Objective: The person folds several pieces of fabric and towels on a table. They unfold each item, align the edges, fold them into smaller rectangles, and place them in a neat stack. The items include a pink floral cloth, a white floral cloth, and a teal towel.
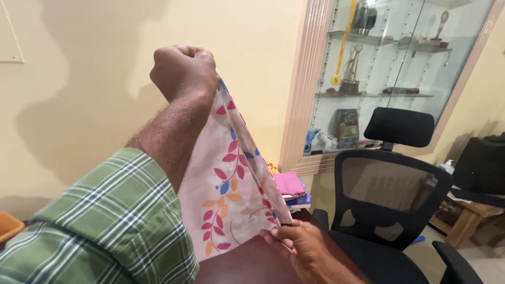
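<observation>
One pink cloth (231, 194), printed with red, orange and blue leaf sprigs, is held up above the dark brown table (247, 265) and stretched on a slant. Its upper corner is clenched in the left hand (184, 71), closed to a tight fist and raised high above the table; its lower corner is pinched between the fingers of the right hand (302, 244), low at the table's edge. A green plaid sleeve (105, 226) is worn on the left arm.

The cloth appears to be drawn taut along one edge, which is judged to be the straightening that comes ahead of a fold. For a fold, the two held corners would have to be kept level and the slack taken out.

Behind the cloth, one stack of folded fabrics (292, 189) lies on the table, with a magenta piece uppermost. To the right of the table stands one black mesh office chair (389, 200), and behind it one glass display cabinet (379, 68) of trophies is set in the wall.
</observation>
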